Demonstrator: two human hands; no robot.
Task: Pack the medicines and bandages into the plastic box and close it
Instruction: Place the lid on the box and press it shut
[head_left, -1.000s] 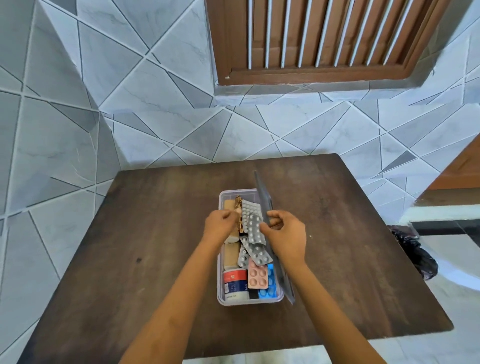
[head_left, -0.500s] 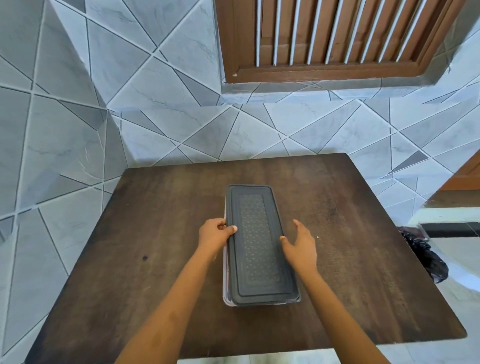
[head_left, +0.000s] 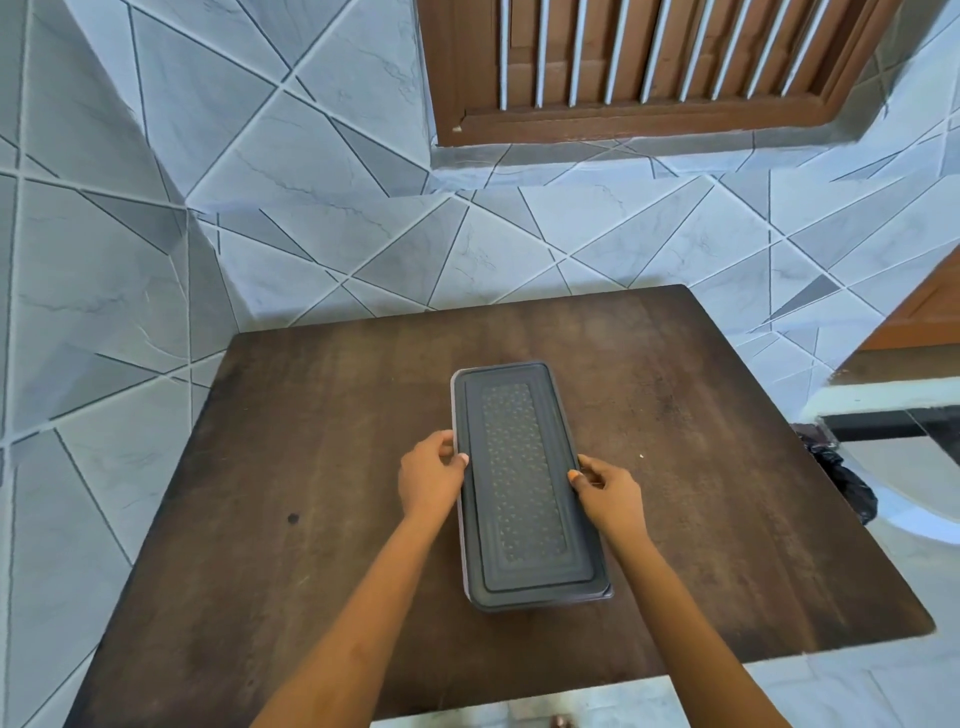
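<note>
A long plastic box (head_left: 540, 603) lies lengthwise in the middle of the dark wooden table (head_left: 311, 415). Its dark grey patterned lid (head_left: 522, 483) lies flat on top and hides everything inside; no medicines or bandages show. My left hand (head_left: 431, 478) grips the box's left long edge, thumb resting on the lid's rim. My right hand (head_left: 605, 491) grips the right long edge opposite, its thumb on the lid as well.
The table stands in a corner of grey tiled walls (head_left: 156, 208), with a brown louvred window (head_left: 649, 62) above. A black plastic bag (head_left: 841, 478) lies off the table's right edge. The table's near edge is close to my body.
A second ago the box stood open with blister packs showing and the lid upright in my right hand. The lid came down flat, and both hands now clasp the box's sides.
</note>
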